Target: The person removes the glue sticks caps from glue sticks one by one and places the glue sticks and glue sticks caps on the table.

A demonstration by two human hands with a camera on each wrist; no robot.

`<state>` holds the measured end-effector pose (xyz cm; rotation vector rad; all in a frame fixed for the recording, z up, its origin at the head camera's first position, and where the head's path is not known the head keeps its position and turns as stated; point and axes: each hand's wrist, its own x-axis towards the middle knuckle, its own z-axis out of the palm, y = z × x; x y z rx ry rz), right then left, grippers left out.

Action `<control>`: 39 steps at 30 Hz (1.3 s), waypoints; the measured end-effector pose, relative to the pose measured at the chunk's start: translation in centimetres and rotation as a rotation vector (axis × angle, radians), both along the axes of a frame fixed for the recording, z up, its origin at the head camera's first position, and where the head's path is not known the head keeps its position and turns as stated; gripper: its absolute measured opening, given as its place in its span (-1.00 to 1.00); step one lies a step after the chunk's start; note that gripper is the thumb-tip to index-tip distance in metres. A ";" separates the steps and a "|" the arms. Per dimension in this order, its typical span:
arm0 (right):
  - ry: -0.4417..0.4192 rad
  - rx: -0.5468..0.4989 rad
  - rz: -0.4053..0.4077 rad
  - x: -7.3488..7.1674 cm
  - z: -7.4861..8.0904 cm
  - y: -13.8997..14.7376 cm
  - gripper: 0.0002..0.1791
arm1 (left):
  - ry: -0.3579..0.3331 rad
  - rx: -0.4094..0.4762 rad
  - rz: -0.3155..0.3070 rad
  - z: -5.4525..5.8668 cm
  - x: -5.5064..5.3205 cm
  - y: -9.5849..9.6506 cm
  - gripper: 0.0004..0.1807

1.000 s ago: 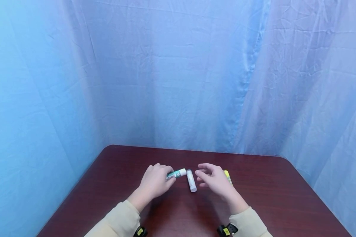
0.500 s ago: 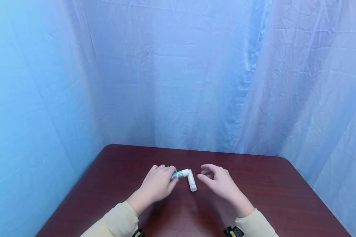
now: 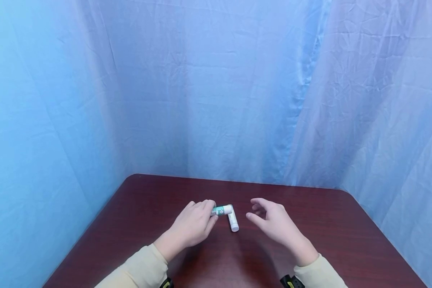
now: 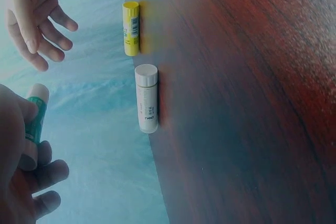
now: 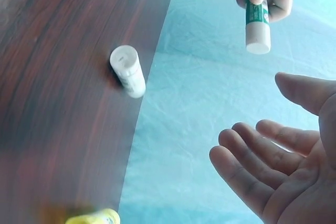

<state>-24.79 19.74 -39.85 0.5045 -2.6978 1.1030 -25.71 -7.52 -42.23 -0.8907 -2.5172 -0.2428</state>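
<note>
1. L. hand (image 3: 194,224), qty 1: gripped green tube (image 3: 222,210) btwn thumb & fingers.
2. Green tube, qty 1, white cap: was held up off dark red-brown tbl. (image 3: 309,228), capped end twd. R. hand (image 3: 275,220). In head view this end overlapped far end of white tube (image 3: 234,222); wrist views showed the two apart.
3. R. hand, qty 1: fingers relaxed & slightly bent, thumb spread, palm twd. L. hand; hung near green tube's cap, apart from it.
4. White tube, qty 1: lay on its side on tbl., btwn both hands.
5. Yellow tube (image 4: 131,30), qty 1: lay on tbl. to R. of white tube, apart from it; hidden in head view, part-cropped in R. wrist view.
6. Sleeves (image 3: 144,268), qty 2, cream; blk. wrist devices (image 3: 292,281) showed below cuffs.
7. Curtain (image 3: 216,100), lt. blue, creased: hung behind tbl. & at both sides.
</note>
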 end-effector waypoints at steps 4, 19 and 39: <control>0.073 0.023 0.042 0.1 0.0 0.5 -0.53 | -0.017 0.001 -0.037 -0.1 -0.1 0.0 -0.74; 0.448 0.114 0.197 0.0 -0.5 1.4 -0.41 | 0.054 -0.125 -0.052 -0.7 -0.3 -0.1 -0.69; 0.428 0.384 0.246 0.1 -0.2 1.2 -0.37 | -0.060 -0.073 -0.115 -1.0 -0.3 0.1 -0.75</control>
